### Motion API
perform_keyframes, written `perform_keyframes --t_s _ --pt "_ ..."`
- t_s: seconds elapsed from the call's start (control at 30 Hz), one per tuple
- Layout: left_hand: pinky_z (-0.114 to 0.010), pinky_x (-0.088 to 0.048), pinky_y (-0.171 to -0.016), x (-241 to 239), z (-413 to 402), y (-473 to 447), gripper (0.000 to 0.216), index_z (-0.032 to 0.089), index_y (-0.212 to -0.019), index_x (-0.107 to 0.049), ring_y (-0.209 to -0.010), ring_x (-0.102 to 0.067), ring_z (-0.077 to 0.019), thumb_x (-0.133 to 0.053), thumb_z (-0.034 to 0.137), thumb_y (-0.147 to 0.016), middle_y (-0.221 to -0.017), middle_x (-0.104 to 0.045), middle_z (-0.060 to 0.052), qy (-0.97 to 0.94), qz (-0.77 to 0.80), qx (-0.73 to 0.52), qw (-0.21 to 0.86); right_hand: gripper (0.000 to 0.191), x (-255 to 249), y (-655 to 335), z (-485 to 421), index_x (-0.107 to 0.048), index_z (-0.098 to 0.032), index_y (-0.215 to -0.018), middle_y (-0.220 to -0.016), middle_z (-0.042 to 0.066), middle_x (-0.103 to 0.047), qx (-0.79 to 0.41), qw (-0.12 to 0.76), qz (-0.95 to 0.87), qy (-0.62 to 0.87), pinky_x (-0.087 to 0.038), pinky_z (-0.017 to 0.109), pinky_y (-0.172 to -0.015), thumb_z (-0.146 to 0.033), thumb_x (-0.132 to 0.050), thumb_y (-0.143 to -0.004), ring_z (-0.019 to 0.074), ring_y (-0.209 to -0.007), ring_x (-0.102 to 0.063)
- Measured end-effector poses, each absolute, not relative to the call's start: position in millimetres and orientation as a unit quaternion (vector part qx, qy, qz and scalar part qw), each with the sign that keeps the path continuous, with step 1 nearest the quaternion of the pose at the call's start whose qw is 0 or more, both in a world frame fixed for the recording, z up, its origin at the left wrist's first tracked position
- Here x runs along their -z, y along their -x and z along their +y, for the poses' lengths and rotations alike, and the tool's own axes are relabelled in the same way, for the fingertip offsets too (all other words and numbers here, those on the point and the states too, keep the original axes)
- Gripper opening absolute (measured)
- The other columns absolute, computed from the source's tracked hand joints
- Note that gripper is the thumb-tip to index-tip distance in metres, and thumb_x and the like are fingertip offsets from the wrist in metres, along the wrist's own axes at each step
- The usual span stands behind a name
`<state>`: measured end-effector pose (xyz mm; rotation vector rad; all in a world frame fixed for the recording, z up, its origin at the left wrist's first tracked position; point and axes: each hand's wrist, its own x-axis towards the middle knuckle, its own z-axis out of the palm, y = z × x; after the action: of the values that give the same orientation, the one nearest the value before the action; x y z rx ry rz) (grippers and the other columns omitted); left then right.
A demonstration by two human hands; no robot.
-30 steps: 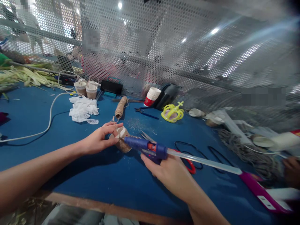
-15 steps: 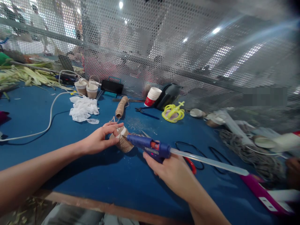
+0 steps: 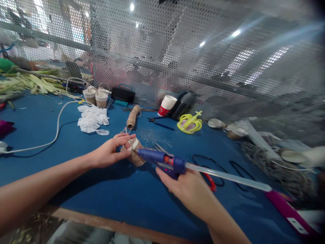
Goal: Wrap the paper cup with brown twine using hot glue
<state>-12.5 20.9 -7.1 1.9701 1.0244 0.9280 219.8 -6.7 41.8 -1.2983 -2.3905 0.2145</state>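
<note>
My left hand point(image 3: 111, 150) is closed around the rim end of a paper cup point(image 3: 137, 159) lying tilted on its side, its wall partly wound with brown twine. In my right hand point(image 3: 182, 184) is a blue hot glue gun point(image 3: 159, 158), its small red light lit and a long clear glue stick point(image 3: 228, 177) sticking out of the back. The nozzle meets the cup at the twine's edge, beside my left fingertips; whether glue is coming out I cannot make out. Just beyond the cup lies a roll of twine point(image 3: 133, 117), a strand running toward my left hand.
Red-handled scissors point(image 3: 210, 182) lie behind the glue gun. Farther back are blue pliers point(image 3: 161, 124), stacked paper cups point(image 3: 167, 104), a yellow crown point(image 3: 190, 123) and white gloves point(image 3: 92, 118). A white cable point(image 3: 58, 127) crosses the left; grey cord point(image 3: 264, 166) lies right.
The whole view has shifted slightly, so things sit a little farther right. Both hands, the cup and the glue gun keep nearly the same places relative to each other.
</note>
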Motion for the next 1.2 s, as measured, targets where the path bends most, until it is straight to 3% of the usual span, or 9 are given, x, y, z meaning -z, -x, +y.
perform_keyframes --t_s 0.2,0.33,0.43,0.73,0.93,1.2 --pt "-0.043 -0.015 -0.111 6.6 20.8 13.3 0.014 0.018 -0.071 -0.051 -0.131 -0.031 -0.0218 -0.052 0.029 -0.081 -0.136 -0.046 -0.010 -0.770 0.390 -0.352 0.362 0.022 -48.0 -221.1 -0.8 -0.055 -0.019 -0.061 -0.052 0.001 -0.059 -0.148 0.210 -0.830 0.495 -0.043 0.025 -0.050 -0.029 -0.045 -0.079 0.0142 -0.047 -0.054" --pt "-0.044 -0.017 -0.110 5.5 21.0 14.2 0.016 0.018 -0.070 -0.051 -0.131 -0.033 -0.0221 -0.051 0.029 -0.082 -0.135 -0.047 -0.010 -0.774 0.378 -0.354 0.364 0.031 -50.6 -219.6 0.4 -0.046 -0.020 -0.049 -0.038 -0.003 -0.049 -0.225 0.211 -0.785 0.538 -0.041 0.022 -0.041 -0.032 -0.049 -0.077 0.0107 -0.034 -0.047" --pt "-0.044 -0.017 -0.110 4.7 21.3 14.7 0.016 0.018 -0.070 -0.051 -0.130 -0.033 -0.0222 -0.051 0.028 -0.082 -0.135 -0.047 -0.010 -0.778 0.374 -0.350 0.364 0.034 -52.3 -218.6 1.6 -0.043 -0.021 -0.045 -0.035 -0.004 -0.047 -0.261 0.216 -0.761 0.553 -0.043 0.022 -0.043 -0.032 -0.051 -0.076 0.0112 -0.034 -0.049" --pt "-0.044 -0.012 -0.112 4.8 21.7 16.7 0.016 0.017 -0.070 -0.052 -0.132 -0.030 -0.0233 -0.054 0.029 -0.081 -0.138 -0.043 -0.009 -0.773 0.372 -0.342 0.383 0.020 -54.1 -218.6 1.4 -0.053 -0.018 -0.058 -0.036 -0.005 -0.048 -0.275 0.227 -0.765 0.536 -0.040 0.021 -0.039 -0.028 -0.051 -0.075 0.0109 -0.033 -0.047" --pt "-0.045 -0.022 -0.108 4.4 20.6 16.6 0.017 0.018 -0.070 -0.052 -0.134 -0.026 -0.0237 -0.053 0.031 -0.081 -0.138 -0.042 -0.008 -0.761 0.359 -0.357 0.405 0.032 -52.2 -218.6 2.2 -0.044 -0.020 -0.047 -0.035 -0.004 -0.047 -0.266 0.219 -0.770 0.537 -0.042 0.021 -0.042 -0.029 -0.052 -0.076 0.0102 -0.034 -0.048" --pt "-0.045 -0.023 -0.108 5.1 20.3 17.4 0.017 0.019 -0.070 -0.050 -0.133 -0.028 -0.0229 -0.051 0.031 -0.083 -0.139 -0.042 -0.007 -0.768 0.355 -0.353 0.399 0.030 -48.1 -220.1 0.7 -0.044 -0.020 -0.049 -0.036 -0.004 -0.048 -0.267 0.224 -0.768 0.538 -0.041 0.021 -0.040 -0.029 -0.052 -0.077 0.0097 -0.034 -0.047"
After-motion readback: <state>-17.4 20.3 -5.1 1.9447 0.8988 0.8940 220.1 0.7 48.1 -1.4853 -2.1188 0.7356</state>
